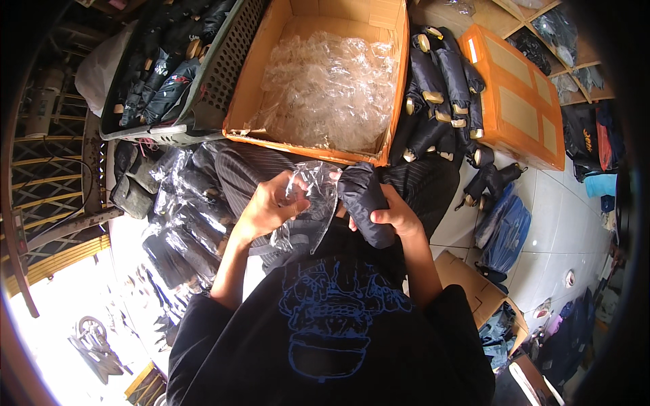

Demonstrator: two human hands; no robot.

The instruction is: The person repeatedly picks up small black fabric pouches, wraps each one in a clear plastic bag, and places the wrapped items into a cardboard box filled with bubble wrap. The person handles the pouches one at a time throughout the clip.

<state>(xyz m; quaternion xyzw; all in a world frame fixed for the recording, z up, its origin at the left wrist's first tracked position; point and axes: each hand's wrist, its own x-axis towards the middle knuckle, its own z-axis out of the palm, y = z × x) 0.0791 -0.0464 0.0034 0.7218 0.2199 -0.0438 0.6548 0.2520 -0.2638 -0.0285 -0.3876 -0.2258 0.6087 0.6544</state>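
White floor tiles (565, 223) show at the right of the room, and one wooden shelf unit (567, 70) with several compartments stands at the upper right. One seated person is at work, with two bare hands in view. Left hand (277, 206): closed on one clear plastic sleeve (317, 193), fingers and thumb pinching its left side. Right hand (399, 213): gripping one dark folded umbrella (365, 206), held tilted just beside the sleeve, above the person's lap.

Directly beyond the knees stands one open cardboard box (250, 95). It contains a heap of clear sleeves (325, 95); overlap prevents a count. To its left is one perforated crate (230, 64) carrying dark folded umbrellas, several visible, exact number hidden. To its right lies one pile of dark umbrellas (433, 74), more than ten by visible ends, and just beside that, one orange-taped carton (511, 95).

Near the left knee is one stack of plastic-wrapped dark bundles (183, 216), too overlapped to count. On the floor at right, at least one blue wrapped package (511, 227) lies near one open carton (477, 284).
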